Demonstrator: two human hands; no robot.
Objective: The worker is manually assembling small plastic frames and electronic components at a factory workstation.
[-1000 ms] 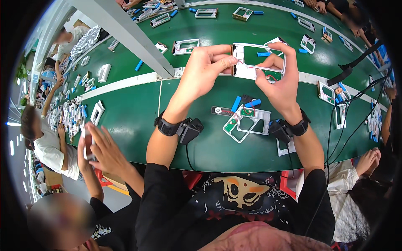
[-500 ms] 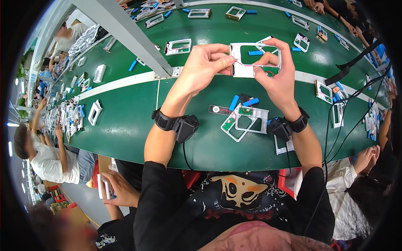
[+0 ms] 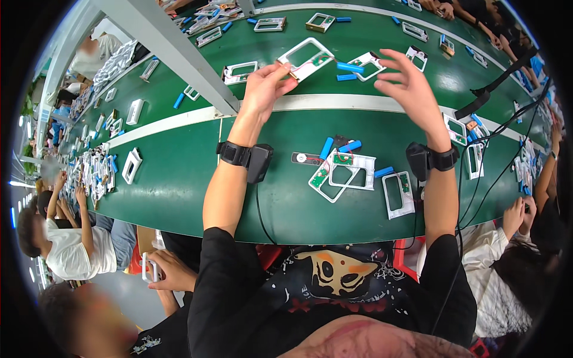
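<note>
Over the far part of the green table, my left hand (image 3: 265,88) pinches one end of a white plastic frame (image 3: 304,71). The frame is tilted, and a small green circuit board (image 3: 320,59) with thin wires sits in it. Just right of it is a blue cylindrical battery (image 3: 350,67); whether a wire joins the two I cannot tell. My right hand (image 3: 412,89) is raised, fingers apart, with nothing in it. Another white frame (image 3: 377,64) lies beyond its fingertips. Below, between my forearms, are overlapping frames (image 3: 365,183) and a separate frame (image 3: 403,210), with blue batteries (image 3: 325,148) around them.
A grey metal post (image 3: 197,65) rises left of my left hand. A pale rail (image 3: 352,102) crosses the table. Black cables (image 3: 477,173) hang at the right. A heap of frames (image 3: 98,173) lies far left. Other people sit on both sides; one hand (image 3: 170,268) holds a white frame.
My right hand has let go of the white frame, opened and moved right and slightly up. My left hand has carried the frame left and upward, tilting it.
</note>
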